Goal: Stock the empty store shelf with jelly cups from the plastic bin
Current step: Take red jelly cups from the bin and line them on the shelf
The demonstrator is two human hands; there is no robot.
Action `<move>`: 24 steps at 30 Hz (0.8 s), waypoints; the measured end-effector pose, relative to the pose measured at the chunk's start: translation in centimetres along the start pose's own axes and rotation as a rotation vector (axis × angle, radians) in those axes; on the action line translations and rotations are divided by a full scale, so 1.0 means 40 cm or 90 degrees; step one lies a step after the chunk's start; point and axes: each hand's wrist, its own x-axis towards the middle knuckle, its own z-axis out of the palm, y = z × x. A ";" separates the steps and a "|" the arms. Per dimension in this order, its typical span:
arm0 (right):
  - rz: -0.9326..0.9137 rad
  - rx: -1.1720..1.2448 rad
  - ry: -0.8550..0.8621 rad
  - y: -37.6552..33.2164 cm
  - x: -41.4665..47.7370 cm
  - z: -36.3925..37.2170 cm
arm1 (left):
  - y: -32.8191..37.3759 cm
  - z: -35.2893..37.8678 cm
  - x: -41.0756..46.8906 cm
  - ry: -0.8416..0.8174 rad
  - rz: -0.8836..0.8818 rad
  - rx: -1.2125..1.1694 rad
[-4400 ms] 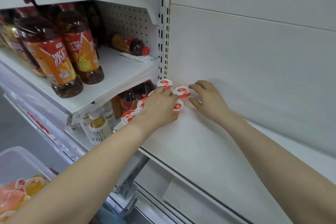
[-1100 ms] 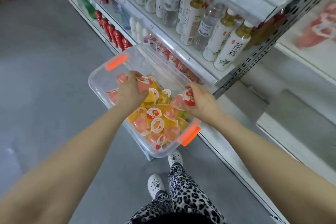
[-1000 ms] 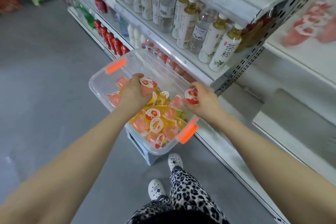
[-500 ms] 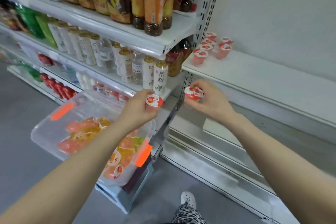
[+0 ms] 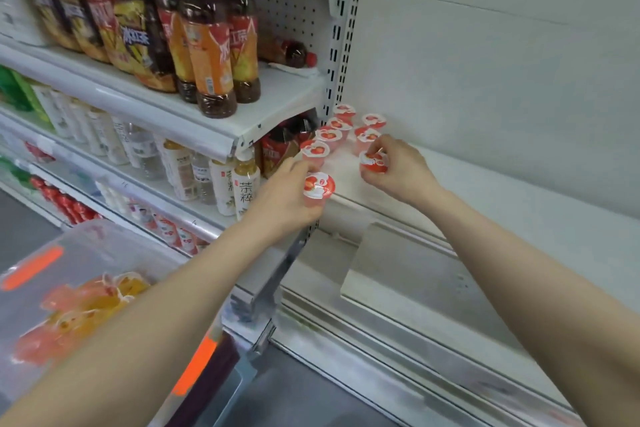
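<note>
**Two cups at the shelf, one in each grip**

We see both grips up at the left end of the white shelf [image 5: 485, 184], each holding a jelly cup. The left grip [image 5: 284, 198] has thumb and fingers curled round the clear body of a cup [image 5: 319, 185], its red-and-white lid facing up. That cup is at the shelf's front lip, and we cannot tell whether it touches the edge. The right grip [image 5: 398, 170] pinches a second cup [image 5: 373, 161] at its rim with the fingertips, low over the shelf board (set down or hovering, we cannot tell).

Beyond the left grip a row of four [image 5: 329, 135] runs toward the back wall. Their lids are up and they stand close together, the nearest just past the held cup. Just beyond the right grip stands a pair [image 5: 367, 136], one behind the other, in line with the second cup. The two grips are near each other but apart, with bare shelf between them.

Below the left forearm, nearer us, is the clear bin [image 5: 104, 243] with orange handles, holding blurred pink and orange jellies [image 5: 79, 305]. Left of the left grip, past a slotted upright [image 5: 337, 45], tea bottles [image 5: 211, 45] stand above grip level. Pale bottles [image 5: 246, 184] stand level with it.
</note>
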 end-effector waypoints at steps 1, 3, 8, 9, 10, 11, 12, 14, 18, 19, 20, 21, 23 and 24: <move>-0.004 -0.008 -0.015 0.003 0.017 0.011 | 0.006 0.002 0.011 0.003 -0.005 0.004; -0.018 -0.023 -0.038 0.010 0.047 0.035 | 0.011 0.005 0.029 0.015 -0.004 0.018; -0.057 -0.010 -0.043 0.033 0.101 0.075 | 0.006 0.006 0.061 0.048 0.004 0.070; -0.067 -0.014 -0.039 0.037 0.110 0.080 | 0.005 0.008 0.067 0.051 0.008 0.087; -0.077 -0.019 -0.034 0.042 0.116 0.084 | 0.004 0.010 0.072 0.053 0.013 0.104; -0.090 -0.025 -0.028 0.047 0.122 0.089 | 0.004 0.012 0.077 0.054 0.019 0.120; -0.104 -0.034 -0.019 0.051 0.126 0.092 | 0.004 0.014 0.082 0.056 0.025 0.133; -0.133 -0.056 0.001 0.059 0.131 0.097 | 0.010 0.018 0.092 0.065 0.042 0.154; -0.164 -0.111 0.034 0.072 0.134 0.092 | 0.033 0.030 0.121 0.064 0.072 0.196; -0.173 -0.123 0.043 0.075 0.134 0.089 | 0.041 0.034 0.130 0.063 0.074 0.198; -0.182 -0.132 0.051 0.078 0.134 0.087 | 0.047 0.040 0.139 0.064 0.074 0.198; -0.191 -0.137 0.056 0.079 0.133 0.084 | 0.053 0.046 0.147 0.065 0.071 0.198; -0.211 -0.138 0.052 0.082 0.134 0.077 | 0.061 0.058 0.165 0.061 0.059 0.209; -0.221 -0.139 0.046 0.084 0.134 0.074 | 0.062 0.064 0.174 0.053 0.053 0.217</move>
